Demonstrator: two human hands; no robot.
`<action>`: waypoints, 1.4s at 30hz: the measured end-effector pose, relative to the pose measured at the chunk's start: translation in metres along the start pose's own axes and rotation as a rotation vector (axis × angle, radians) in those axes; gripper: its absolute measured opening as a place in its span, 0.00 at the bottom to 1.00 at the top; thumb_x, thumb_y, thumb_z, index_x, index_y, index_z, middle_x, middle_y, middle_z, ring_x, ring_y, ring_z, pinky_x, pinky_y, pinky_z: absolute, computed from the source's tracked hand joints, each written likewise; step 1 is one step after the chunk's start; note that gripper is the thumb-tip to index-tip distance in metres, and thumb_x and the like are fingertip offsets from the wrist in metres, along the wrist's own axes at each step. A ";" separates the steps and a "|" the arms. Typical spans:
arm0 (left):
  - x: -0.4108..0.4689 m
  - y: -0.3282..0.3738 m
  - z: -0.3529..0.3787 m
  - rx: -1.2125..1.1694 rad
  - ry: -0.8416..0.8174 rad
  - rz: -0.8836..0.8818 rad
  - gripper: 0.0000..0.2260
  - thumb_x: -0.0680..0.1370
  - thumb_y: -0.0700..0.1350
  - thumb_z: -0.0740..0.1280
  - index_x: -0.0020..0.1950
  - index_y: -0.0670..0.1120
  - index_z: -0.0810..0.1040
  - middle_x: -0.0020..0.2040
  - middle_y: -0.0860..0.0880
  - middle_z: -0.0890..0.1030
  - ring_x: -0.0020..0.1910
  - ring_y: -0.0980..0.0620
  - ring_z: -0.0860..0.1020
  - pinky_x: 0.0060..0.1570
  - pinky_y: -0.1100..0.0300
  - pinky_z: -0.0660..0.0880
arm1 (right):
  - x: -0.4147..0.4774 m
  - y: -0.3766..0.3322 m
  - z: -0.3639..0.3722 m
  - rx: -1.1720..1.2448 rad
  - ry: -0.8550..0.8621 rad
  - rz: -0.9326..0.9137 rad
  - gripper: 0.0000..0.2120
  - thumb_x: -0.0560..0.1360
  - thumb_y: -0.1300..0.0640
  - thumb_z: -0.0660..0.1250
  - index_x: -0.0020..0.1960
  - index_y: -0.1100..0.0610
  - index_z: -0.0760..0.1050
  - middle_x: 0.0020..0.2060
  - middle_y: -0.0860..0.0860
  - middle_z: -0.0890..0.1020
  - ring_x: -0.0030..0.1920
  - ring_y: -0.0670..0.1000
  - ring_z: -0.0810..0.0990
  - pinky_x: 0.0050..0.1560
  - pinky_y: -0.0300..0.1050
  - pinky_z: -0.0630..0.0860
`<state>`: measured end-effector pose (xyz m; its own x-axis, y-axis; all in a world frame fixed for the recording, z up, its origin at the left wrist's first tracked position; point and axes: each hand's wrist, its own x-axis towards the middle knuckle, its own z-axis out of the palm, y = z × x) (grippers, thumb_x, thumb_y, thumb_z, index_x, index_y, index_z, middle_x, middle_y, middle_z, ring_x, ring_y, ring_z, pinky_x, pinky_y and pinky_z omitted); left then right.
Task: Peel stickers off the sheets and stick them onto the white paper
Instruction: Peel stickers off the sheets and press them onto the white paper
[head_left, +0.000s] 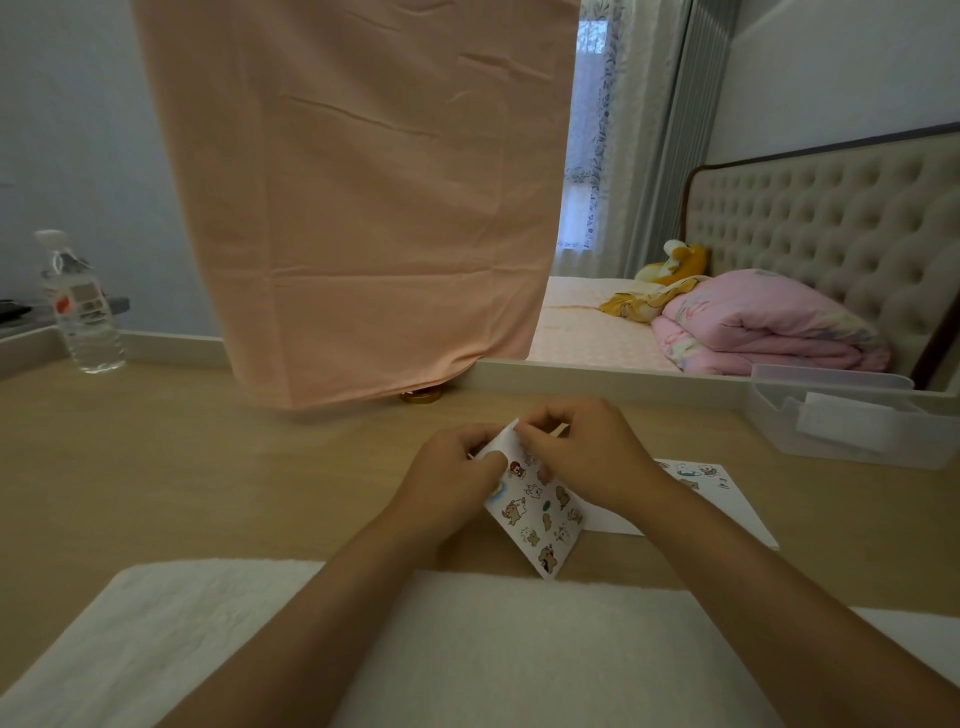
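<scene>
Far out to the left of your left hand, a clear water bottle stands upright at the back edge of the wooden bench. A peach cloth hangs down beyond both hands, its hem reaching the bench.

Your left hand pinches the left edge of the sticker sheet, thumb on the printed face and fingers curled behind it. The sheet, printed with small cartoon animals, is held tilted between your two hands and off the bench, its lower corner close to the far edge of the white towel that lies under your forearms.

Your right hand is curled over the sheet's top corner, fingertips pressed together on it. You cannot tell from here whether a sticker is lifting under them.

Just right of that hand and partly under your right forearm, the white paper lies flat on the bench, with a few stickers already on its far corner. Farther right, a clear plastic box sits on the bench. Beyond it, a folded pink quilt rests on the bed.
</scene>
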<state>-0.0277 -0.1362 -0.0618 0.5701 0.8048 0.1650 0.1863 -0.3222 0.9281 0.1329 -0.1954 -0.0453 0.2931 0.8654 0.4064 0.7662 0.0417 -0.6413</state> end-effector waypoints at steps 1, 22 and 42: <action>0.000 -0.001 0.000 0.003 0.008 0.005 0.17 0.77 0.38 0.63 0.56 0.58 0.83 0.45 0.53 0.86 0.44 0.56 0.85 0.51 0.50 0.83 | -0.001 0.001 0.002 -0.015 0.012 -0.018 0.06 0.77 0.50 0.68 0.45 0.45 0.84 0.39 0.41 0.85 0.36 0.42 0.83 0.43 0.51 0.83; 0.005 0.002 0.001 -0.206 0.158 -0.026 0.11 0.80 0.47 0.67 0.44 0.42 0.84 0.39 0.46 0.85 0.40 0.50 0.85 0.41 0.60 0.80 | -0.008 0.009 0.012 -0.431 0.382 -0.690 0.07 0.78 0.51 0.70 0.49 0.51 0.85 0.42 0.46 0.83 0.35 0.47 0.79 0.30 0.44 0.75; 0.010 -0.005 -0.007 0.318 0.311 0.123 0.06 0.76 0.54 0.70 0.39 0.57 0.78 0.47 0.58 0.78 0.51 0.56 0.75 0.50 0.55 0.74 | -0.007 -0.017 0.000 0.194 0.086 0.221 0.09 0.75 0.51 0.74 0.37 0.51 0.85 0.33 0.45 0.86 0.35 0.46 0.85 0.43 0.49 0.83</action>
<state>-0.0290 -0.1229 -0.0628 0.3449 0.8467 0.4051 0.3964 -0.5226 0.7548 0.1178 -0.2021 -0.0371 0.4945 0.8188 0.2916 0.5571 -0.0411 -0.8294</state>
